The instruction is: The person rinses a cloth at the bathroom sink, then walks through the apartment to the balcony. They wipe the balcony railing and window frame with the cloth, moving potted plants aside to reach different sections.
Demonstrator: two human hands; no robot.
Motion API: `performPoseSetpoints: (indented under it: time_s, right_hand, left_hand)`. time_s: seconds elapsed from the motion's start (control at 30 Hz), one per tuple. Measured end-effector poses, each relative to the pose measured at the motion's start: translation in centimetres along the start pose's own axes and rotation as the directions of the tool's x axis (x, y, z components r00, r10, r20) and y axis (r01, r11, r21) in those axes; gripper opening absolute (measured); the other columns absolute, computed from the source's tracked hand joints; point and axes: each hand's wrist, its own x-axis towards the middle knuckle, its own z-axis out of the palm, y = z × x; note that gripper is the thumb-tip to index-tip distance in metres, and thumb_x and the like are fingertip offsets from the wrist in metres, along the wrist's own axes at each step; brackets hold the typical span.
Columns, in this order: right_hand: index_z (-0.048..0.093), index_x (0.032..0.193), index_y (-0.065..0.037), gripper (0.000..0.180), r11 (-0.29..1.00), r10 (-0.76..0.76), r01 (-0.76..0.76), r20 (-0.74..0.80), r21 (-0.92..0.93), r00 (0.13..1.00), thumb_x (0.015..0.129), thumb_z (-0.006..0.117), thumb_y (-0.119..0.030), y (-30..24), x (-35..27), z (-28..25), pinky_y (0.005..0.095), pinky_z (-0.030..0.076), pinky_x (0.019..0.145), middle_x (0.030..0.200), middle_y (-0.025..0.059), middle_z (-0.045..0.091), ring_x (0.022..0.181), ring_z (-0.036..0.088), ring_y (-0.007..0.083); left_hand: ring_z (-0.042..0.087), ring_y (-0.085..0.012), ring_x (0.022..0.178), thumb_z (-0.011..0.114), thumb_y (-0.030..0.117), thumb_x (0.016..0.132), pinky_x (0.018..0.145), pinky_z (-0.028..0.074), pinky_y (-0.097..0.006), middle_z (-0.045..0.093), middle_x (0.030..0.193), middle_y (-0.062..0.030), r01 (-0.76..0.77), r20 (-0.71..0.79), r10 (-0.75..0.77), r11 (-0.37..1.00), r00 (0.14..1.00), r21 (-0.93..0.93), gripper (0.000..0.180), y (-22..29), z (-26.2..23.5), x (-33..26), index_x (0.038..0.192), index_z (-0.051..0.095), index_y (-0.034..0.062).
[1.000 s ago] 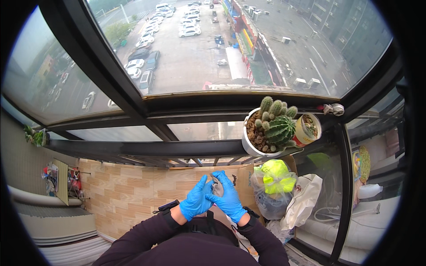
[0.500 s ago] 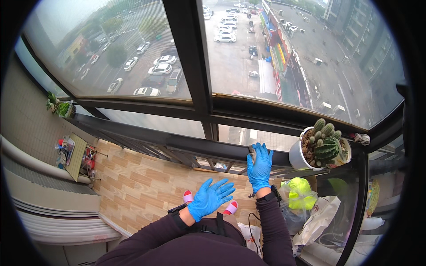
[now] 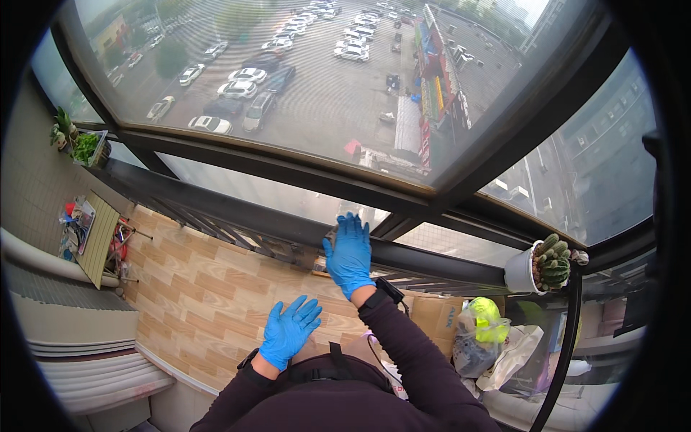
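Observation:
My right hand (image 3: 349, 255), in a blue glove, presses down on the dark handrail (image 3: 266, 225) below the window. A bit of greyish cloth (image 3: 331, 234) shows at the edge of its palm; the rest is hidden under the hand. My left hand (image 3: 290, 333), gloved in blue as well, hovers above the floor in front of my body. Its fingers are spread and it holds nothing.
A white pot with cacti (image 3: 525, 270) stands at the rail's right end. A plastic tray of green plants (image 3: 90, 147) sits at the far left. Beneath the rail on the right are a cardboard box (image 3: 434, 317) and bags (image 3: 479, 345). A slatted folding table (image 3: 98, 237) stands left.
My right hand has slid left along the handrail with the cloth, away from the cactus pot. My left hand has also shifted left. The whole view has moved toward the left with my body.

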Motion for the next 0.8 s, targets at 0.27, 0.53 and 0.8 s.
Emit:
performPoseSetpoints:
  time_s: [0.27, 0.53, 0.8]
  right_hand:
    - [0.03, 0.145, -0.005, 0.072, 0.958, -0.277, 0.251, 0.224, 0.138, 0.934, 0.088, 0.054, -0.043, -14.9, 6.4, 2.1, 0.065, 0.016, 0.107, 0.151, 0.0204, 0.023, 0.14, 0.022, 0.038]
    - [0.03, 0.142, 0.002, 0.067, 0.958, -0.287, 0.281, 0.223, 0.057, 0.932, 0.081, 0.052, -0.017, -10.6, 5.3, 3.5, 0.0548, 0.021, 0.111, 0.148, 0.0228, 0.029, 0.136, 0.03, 0.0397]
    - [0.032, 0.142, 0.001, 0.066, 0.985, -0.125, 0.135, 0.09, -0.11, 0.988, 0.083, 0.055, -0.019, 5.9, -2.9, -2.2, 0.0512, 0.021, 0.112, 0.146, 0.0227, 0.032, 0.134, 0.034, 0.0365]
  left_hand:
    - [0.042, -0.038, 0.129, 0.043, 0.044, 0.094, 0.103, 0.039, -0.05, 0.04, 0.142, -0.0223, -0.187, -0.06, 0.185, 0.982, 0.981, -0.028, 0.068, 4.2, -1.7, -4.7, 0.143, 0.03, -0.0003]
    - [0.041, -0.039, 0.13, 0.044, 0.042, 0.093, 0.104, 0.039, -0.05, 0.04, 0.142, -0.0225, -0.09, -0.026, 0.089, 0.994, 0.996, -0.056, 0.066, 2.6, -0.7, -3.5, 0.142, 0.031, -0.0003]
    - [0.042, -0.0396, 0.129, 0.046, 0.041, 0.093, 0.104, 0.038, -0.052, 0.037, 0.143, -0.0246, 0.019, 0.055, -0.019, 1.0, 0.998, 0.015, 0.065, -0.7, 2.7, -0.1, 0.143, 0.03, 0.0009]
